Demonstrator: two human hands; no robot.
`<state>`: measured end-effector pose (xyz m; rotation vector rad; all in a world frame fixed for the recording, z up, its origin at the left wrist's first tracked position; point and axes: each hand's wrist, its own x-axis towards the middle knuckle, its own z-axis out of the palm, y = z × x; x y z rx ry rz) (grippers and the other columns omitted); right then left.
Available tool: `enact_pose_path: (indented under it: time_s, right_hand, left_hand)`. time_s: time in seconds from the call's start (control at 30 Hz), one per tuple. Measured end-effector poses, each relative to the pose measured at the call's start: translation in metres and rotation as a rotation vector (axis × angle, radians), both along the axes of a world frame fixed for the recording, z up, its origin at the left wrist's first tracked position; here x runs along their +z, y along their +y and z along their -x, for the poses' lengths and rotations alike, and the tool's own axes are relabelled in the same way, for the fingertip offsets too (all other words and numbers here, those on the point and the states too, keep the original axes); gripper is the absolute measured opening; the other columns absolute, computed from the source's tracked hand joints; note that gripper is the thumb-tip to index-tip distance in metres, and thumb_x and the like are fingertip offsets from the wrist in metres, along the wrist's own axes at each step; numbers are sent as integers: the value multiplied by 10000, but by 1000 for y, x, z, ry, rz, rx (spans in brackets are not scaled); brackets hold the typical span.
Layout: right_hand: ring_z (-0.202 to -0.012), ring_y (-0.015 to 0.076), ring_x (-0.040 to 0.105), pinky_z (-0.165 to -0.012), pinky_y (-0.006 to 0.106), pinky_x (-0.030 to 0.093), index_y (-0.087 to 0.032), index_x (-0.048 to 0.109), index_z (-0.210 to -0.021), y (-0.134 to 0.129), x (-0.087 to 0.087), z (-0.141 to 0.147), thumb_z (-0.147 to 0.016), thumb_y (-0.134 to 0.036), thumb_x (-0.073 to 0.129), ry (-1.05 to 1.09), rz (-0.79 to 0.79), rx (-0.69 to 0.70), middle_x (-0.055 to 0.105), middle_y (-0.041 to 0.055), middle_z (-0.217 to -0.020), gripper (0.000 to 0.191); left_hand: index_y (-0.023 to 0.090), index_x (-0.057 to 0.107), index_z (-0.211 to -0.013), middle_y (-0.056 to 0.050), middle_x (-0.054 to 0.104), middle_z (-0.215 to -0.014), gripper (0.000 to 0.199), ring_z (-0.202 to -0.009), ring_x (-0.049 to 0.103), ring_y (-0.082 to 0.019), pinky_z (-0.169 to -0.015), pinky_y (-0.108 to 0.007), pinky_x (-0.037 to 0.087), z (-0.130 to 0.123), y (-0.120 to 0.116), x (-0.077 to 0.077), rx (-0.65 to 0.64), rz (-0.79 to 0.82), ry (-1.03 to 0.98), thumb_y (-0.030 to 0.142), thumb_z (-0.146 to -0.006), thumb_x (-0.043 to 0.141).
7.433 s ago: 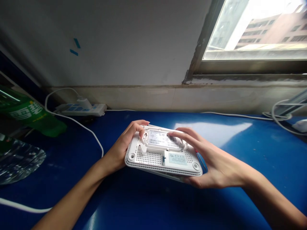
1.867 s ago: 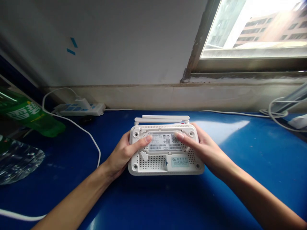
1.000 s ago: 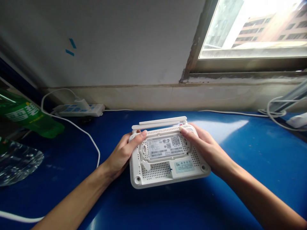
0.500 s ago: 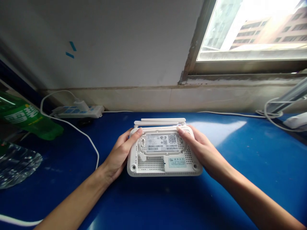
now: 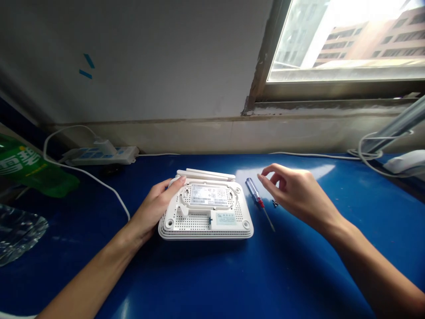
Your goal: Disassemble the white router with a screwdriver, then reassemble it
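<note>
A white router [image 5: 206, 221] with folded antennas shows its labelled, perforated underside. My left hand [image 5: 156, 206] grips its left edge, thumb on top near the upper corner. Just right of the router lies a screwdriver [image 5: 254, 191] with a clear and red handle, its tip pointing toward me. Small dark screws [image 5: 275, 203] rest beside it. Over the blue surface, my right hand [image 5: 288, 186] hovers to the right of the screwdriver, fingers curled and apart, holding nothing.
A green bottle [image 5: 36, 170] and clear plastic [image 5: 20, 232] are at the left. Behind, a power strip [image 5: 124, 155] has a plugged-in adapter with a white cable [image 5: 96, 176]. A metal stand [image 5: 392, 128] with coiled cable is at the right.
My right hand has let go of the router and moved right. The router has shifted left in my left hand, and the screwdriver and screws have come into sight.
</note>
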<state>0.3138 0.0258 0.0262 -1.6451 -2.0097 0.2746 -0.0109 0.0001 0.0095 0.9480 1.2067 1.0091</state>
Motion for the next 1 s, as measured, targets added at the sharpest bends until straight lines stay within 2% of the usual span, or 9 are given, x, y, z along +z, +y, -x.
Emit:
enact_pose_path:
  time_s: [0.1, 0.23, 0.33, 0.5, 0.63, 0.77, 0.83, 0.9, 1.0]
  right_hand:
    - [-589, 208, 633, -611, 347, 421, -250, 760, -1022, 5, -6, -3, -982, -504, 636, -56, 16, 3, 757, 24, -758, 285]
    - [-712, 262, 670, -660, 370, 401, -221, 763, -1159, 6, -16, 3, -902, -465, 742, -132, 69, 60, 790, 62, -880, 354]
    - [-713, 261, 677, -670, 372, 414, -218, 775, -1180, 3, -21, 10, -895, -364, 735, -97, 121, 87, 787, 53, -840, 323]
    - [-618, 220, 660, -638, 357, 469, -174, 793, -1214, -1, -18, 19, -899, -292, 689, 50, 196, 54, 765, 44, -731, 352]
    - [-580, 202, 669, -567, 324, 502, -186, 820, -1103, 4, -15, 13, -859, -354, 750, 222, 314, 66, 751, 23, -655, 304]
    - [-569, 189, 685, -528, 299, 568, -153, 796, -1204, 11, -12, 4, -889, -480, 777, 427, 434, 53, 755, 33, -655, 455]
    - [-583, 171, 700, -550, 274, 608, -134, 759, -1297, 12, -9, 3, -866, -468, 849, 672, 492, -12, 775, 42, -714, 552]
    - [-647, 172, 752, -614, 252, 656, -143, 708, -1385, 12, -4, 6, -806, -363, 938, 990, 543, -108, 811, 59, -829, 661]
    - [-766, 180, 810, -718, 220, 695, -156, 706, -1372, 9, 2, 12, -809, -192, 927, 1327, 527, -225, 838, 88, -995, 606]
  left_hand:
    - [167, 777, -1230, -115, 854, -1082, 582, -915, 822, -305, -742, -326, 628, 9, 6, -3, -10, 8, 140, 587, -840, 875]
    - [199, 808, -1089, -81, 856, -1061, 527, -970, 808, -315, -724, -300, 581, 17, 10, -5, 0, -136, 550, 661, -837, 819]
    - [238, 825, -1039, -55, 855, -1029, 522, -961, 800, -313, -723, -311, 558, 15, 9, -2, 17, -216, 854, 723, -880, 717]
    - [228, 843, -917, -74, 802, -927, 498, -809, 741, -280, -695, -353, 515, 10, 4, -3, 51, -404, 1154, 684, -916, 642]
    - [224, 839, -931, -56, 743, -862, 457, -738, 691, -241, -672, -349, 510, 11, 4, -12, 65, -454, 1178, 634, -941, 635]
    - [216, 824, -973, -53, 721, -930, 415, -732, 682, -222, -646, -342, 506, 12, 3, -14, 111, -526, 1219, 591, -973, 646]
    - [194, 814, -971, -64, 705, -964, 348, -783, 682, -228, -681, -346, 515, 9, 1, -10, 187, -698, 1243, 503, -994, 657]
    - [171, 797, -940, -68, 679, -933, 272, -832, 661, -228, -746, -350, 525, 3, -3, -5, 240, -940, 1200, 380, -1022, 644]
    - [158, 769, -949, -55, 666, -893, 187, -852, 630, -206, -790, -333, 529, -10, -12, 1, 167, -1140, 1046, 231, -1043, 625]
